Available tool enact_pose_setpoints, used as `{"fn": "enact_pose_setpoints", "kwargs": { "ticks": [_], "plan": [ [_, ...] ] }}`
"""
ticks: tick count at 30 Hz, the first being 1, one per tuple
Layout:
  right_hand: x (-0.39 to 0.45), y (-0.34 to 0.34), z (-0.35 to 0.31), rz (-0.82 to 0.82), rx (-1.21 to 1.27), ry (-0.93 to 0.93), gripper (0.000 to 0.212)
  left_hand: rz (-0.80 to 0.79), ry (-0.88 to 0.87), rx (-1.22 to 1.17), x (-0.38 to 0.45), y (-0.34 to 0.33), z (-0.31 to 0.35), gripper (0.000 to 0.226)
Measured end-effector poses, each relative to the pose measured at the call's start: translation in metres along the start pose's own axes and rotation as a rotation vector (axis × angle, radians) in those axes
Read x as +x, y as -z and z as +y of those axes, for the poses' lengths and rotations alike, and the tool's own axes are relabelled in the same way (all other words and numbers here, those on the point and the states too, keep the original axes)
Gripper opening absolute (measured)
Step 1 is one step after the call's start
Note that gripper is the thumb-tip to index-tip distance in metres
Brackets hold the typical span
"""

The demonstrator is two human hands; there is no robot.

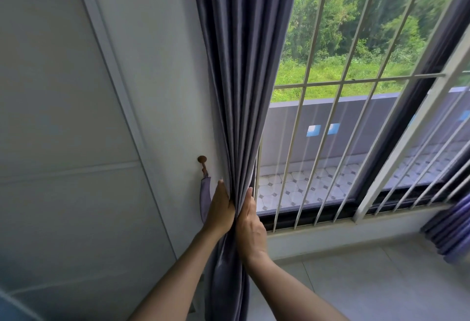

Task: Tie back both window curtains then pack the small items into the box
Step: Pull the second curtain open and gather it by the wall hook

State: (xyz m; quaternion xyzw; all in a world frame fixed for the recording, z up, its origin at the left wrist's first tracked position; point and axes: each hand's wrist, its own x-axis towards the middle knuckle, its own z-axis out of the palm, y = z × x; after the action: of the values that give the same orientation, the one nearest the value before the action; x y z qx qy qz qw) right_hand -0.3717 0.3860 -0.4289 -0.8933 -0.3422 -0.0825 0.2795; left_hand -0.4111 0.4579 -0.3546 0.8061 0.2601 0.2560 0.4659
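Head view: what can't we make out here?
- Left hand and right hand fingertips: buried in curtain folds.
- Tieback on hook: lower end behind the left hand.
- Second curtain: cut off by the right edge, blurred.
- Box, small items: not in view.

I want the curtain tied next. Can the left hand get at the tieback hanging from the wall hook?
Probably yes: the left hand holds the curtain right beside the tieback under the hook, with nothing between them.
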Motion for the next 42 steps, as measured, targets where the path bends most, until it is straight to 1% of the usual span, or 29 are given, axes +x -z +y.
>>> {"fn": "enact_pose_setpoints", "kwargs": {
  "ticks": [2,3,5,7,9,11,12,14,16,20,21,22,23,24,25,26,28,29,30,31,32,33,34,36,37,38,39,40,42],
  "plan": [
    [-0.001,-0.001,0.0,-0.007,-0.022,0.002,0.101,-0.041,0.042,-0.005,0.001,-0.004,-0.012,0.07],
    [0.0,-0.001,0.0,-0.029,-0.044,-0.009,0.105,-0.065,0.059,-0.006,0.001,-0.005,-0.018,0.07],
    [0.003,0.0,-0.001,-0.058,-0.1,-0.029,0.106,-0.089,0.076,0.001,-0.002,-0.006,-0.025,0.074],
    [0.007,-0.001,-0.003,-0.093,-0.154,-0.034,0.101,-0.075,0.05,-0.002,-0.007,-0.006,-0.024,0.082],
    [0.008,-0.003,-0.004,-0.104,-0.19,-0.03,0.086,-0.053,0.011,-0.013,-0.01,-0.006,-0.022,0.095],
    [0.01,0.0,-0.004,-0.151,-0.204,-0.037,0.07,-0.067,-0.032,-0.034,-0.011,-0.005,-0.017,0.099],
    [0.013,0.001,-0.002,-0.181,-0.22,-0.035,0.064,-0.068,-0.062,-0.032,-0.011,-0.005,-0.014,0.096],
    [0.013,0.001,0.003,-0.147,-0.205,0.006,0.06,-0.063,-0.079,-0.002,-0.008,-0.005,-0.01,0.084],
    [0.007,-0.004,0.01,-0.115,-0.152,0.043,0.072,-0.041,-0.053,0.011,0.0,-0.006,-0.011,0.071],
    [0.003,0.002,0.024,-0.2,-0.043,0.091,0.087,-0.026,-0.043,-0.004,0.014,-0.016,-0.022,0.051],
    [0.004,0.007,0.028,-0.236,0.015,0.123,0.093,-0.015,-0.043,0.003,0.017,-0.017,-0.023,0.046],
    [0.006,0.014,0.032,-0.316,0.163,0.134,0.1,-0.006,-0.053,0.003,0.021,-0.019,-0.026,0.041],
    [0.009,0.024,0.036,-0.422,0.4,0.094,0.104,-0.002,-0.052,0.012,0.024,-0.018,-0.025,0.039],
    [0.013,0.034,0.041,-0.502,0.636,0.029,0.102,0.005,-0.06,0.018,0.027,-0.017,-0.025,0.037],
    [0.018,0.043,0.047,-0.523,0.798,-0.04,0.093,0.011,-0.061,0.044,0.029,-0.017,-0.024,0.037],
    [0.026,0.054,0.05,-0.495,0.884,-0.103,0.079,0.008,-0.072,0.059,0.032,-0.018,-0.027,0.038],
    [0.044,0.076,0.052,-0.392,0.947,-0.141,0.041,-0.005,-0.04,0.089,0.032,-0.024,-0.031,0.047],
    [0.054,0.083,0.051,-0.357,0.974,-0.132,0.027,0.002,-0.017,0.097,0.029,-0.027,-0.029,0.053],
    [0.064,0.088,0.048,-0.337,1.007,-0.132,0.019,0.026,-0.032,0.098,0.027,-0.031,-0.029,0.057],
    [0.075,0.095,0.045,-0.332,1.05,-0.147,0.014,0.052,-0.061,0.088,0.026,-0.034,-0.029,0.061],
    [0.086,0.099,0.044,-0.354,1.103,-0.169,0.015,0.075,-0.09,0.093,0.025,-0.037,-0.031,0.064],
    [0.095,0.102,0.045,-0.421,1.179,-0.185,0.023,0.094,-0.089,0.095,0.021,-0.036,-0.028,0.065],
    [0.104,0.103,0.047,-0.53,1.269,-0.193,0.035,0.109,-0.096,0.091,0.021,-0.037,-0.029,0.061],
    [0.118,0.106,0.051,-0.764,1.326,-0.202,0.055,0.103,-0.086,0.049,0.02,-0.037,-0.028,0.034],
    [0.123,0.107,0.05,-0.854,1.284,-0.181,0.055,0.102,-0.057,0.019,0.022,-0.036,-0.03,0.029],
    [0.128,0.107,0.047,-0.919,1.222,-0.145,0.048,0.12,-0.055,-0.018,0.023,-0.036,-0.033,0.034],
    [0.131,0.108,0.044,-0.958,1.166,-0.114,0.039,0.117,-0.038,-0.005,0.024,-0.035,-0.033,0.031],
    [0.134,0.107,0.039,-0.987,1.133,-0.107,0.031,0.133,-0.031,0.01,0.023,-0.033,-0.031,0.03],
    [0.138,0.106,0.034,-0.984,1.119,-0.126,0.021,0.124,-0.012,0.026,0.023,-0.031,-0.028,0.042]
  ]
}}
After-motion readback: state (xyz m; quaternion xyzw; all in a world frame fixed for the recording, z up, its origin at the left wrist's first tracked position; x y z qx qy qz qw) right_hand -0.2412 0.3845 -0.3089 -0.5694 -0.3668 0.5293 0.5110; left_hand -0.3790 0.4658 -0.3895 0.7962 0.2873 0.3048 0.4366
